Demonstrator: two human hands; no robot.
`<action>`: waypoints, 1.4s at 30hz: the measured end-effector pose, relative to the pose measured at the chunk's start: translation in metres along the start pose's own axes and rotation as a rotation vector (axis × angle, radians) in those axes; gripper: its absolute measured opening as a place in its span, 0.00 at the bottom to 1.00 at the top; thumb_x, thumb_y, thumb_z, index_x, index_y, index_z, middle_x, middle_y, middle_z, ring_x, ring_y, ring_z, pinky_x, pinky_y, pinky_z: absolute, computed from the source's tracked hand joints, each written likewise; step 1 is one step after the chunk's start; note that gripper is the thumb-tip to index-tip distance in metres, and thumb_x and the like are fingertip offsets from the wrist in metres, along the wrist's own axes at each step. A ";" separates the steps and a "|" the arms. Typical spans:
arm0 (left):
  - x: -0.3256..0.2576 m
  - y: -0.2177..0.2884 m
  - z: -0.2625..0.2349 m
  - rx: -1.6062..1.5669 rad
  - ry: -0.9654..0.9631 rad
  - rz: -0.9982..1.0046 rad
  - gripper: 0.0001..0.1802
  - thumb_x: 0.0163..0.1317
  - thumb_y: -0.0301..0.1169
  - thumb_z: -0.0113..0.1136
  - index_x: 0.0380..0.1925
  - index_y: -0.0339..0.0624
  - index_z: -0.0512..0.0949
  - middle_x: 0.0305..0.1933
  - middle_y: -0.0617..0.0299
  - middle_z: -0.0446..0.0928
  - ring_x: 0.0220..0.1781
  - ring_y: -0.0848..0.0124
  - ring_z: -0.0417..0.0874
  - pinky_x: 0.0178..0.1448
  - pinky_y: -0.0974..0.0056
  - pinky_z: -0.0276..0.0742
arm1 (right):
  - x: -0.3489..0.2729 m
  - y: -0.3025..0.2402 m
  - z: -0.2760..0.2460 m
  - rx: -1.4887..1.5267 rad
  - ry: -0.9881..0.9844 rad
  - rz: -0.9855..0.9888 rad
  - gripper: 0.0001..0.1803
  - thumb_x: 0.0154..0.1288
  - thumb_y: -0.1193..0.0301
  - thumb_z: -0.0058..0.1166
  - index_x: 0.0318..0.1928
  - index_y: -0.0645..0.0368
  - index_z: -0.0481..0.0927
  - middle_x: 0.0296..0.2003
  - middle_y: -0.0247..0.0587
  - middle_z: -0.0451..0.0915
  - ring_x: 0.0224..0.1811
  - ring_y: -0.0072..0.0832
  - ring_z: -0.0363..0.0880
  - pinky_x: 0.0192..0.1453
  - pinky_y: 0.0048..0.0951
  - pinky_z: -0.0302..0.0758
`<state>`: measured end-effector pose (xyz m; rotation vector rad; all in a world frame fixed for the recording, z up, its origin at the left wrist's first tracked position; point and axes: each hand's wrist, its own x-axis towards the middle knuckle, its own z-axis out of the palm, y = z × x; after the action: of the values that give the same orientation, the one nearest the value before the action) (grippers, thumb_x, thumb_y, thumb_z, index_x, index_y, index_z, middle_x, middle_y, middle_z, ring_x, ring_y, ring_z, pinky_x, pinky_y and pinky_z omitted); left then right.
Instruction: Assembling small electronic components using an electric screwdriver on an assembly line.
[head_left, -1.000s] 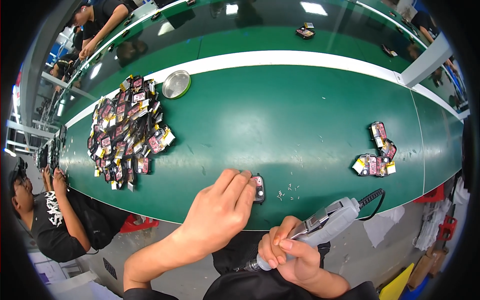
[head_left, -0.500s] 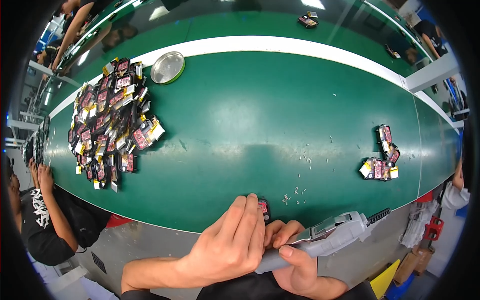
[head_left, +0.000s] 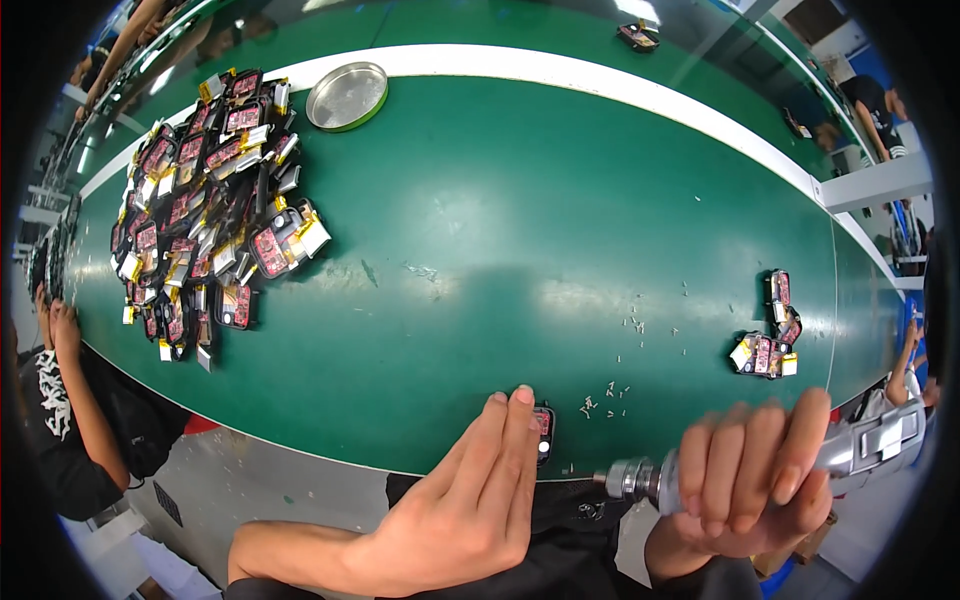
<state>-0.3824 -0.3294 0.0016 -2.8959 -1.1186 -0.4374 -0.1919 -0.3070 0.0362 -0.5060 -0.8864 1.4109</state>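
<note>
My left hand [head_left: 468, 490] reaches over the table's front edge, its fingers long and close together against a small black case with a red circuit board [head_left: 544, 424]. Those fingers cover the case's left side, and the thumb is hidden. My right hand [head_left: 752, 475] is wrapped around a grey electric screwdriver [head_left: 632, 480]. The screwdriver lies nearly level, with its tip pointing left toward the case but apart from it. Tiny pale screw-like bits [head_left: 588, 405] are scattered just right of the case.
A large heap of similar cases [head_left: 190, 210] with silver battery packs covers the table's left. Behind it stands a round metal tin [head_left: 345, 98]. Several more cases [head_left: 765, 355] sit at the right. A co-worker's arm [head_left: 88, 400] rests at the left edge.
My right hand has moved right and closed around the screwdriver, whose tip now points left. Before, it lay across both hands. The left hand stays by the case; the whole view has shifted slightly.
</note>
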 end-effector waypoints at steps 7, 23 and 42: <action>0.012 0.000 -0.004 0.028 0.008 -0.028 0.12 0.45 0.19 0.59 0.31 0.22 0.81 0.43 0.41 0.81 0.43 0.56 0.83 0.46 0.66 0.82 | 0.020 0.011 -0.003 -0.107 -0.017 0.034 0.12 0.72 0.62 0.41 0.32 0.54 0.62 0.13 0.29 0.65 0.11 0.19 0.65 0.21 0.23 0.65; 0.007 -0.003 -0.001 -0.159 0.023 -0.114 0.14 0.49 0.26 0.60 0.31 0.22 0.80 0.42 0.41 0.80 0.44 0.55 0.82 0.46 0.65 0.81 | 0.009 0.011 -0.012 0.191 0.036 0.114 0.12 0.70 0.65 0.47 0.31 0.56 0.64 0.13 0.32 0.65 0.11 0.22 0.65 0.21 0.26 0.67; -0.004 -0.003 0.009 -0.192 0.059 -0.070 0.18 0.55 0.30 0.60 0.35 0.19 0.77 0.45 0.37 0.78 0.45 0.50 0.81 0.46 0.59 0.82 | 0.005 0.010 -0.019 0.292 -0.013 0.247 0.10 0.68 0.69 0.47 0.30 0.55 0.63 0.12 0.32 0.65 0.08 0.19 0.64 0.17 0.25 0.65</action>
<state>-0.3851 -0.3294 -0.0083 -2.9874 -1.2375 -0.6637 -0.1835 -0.2968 0.0187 -0.3924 -0.6277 1.7383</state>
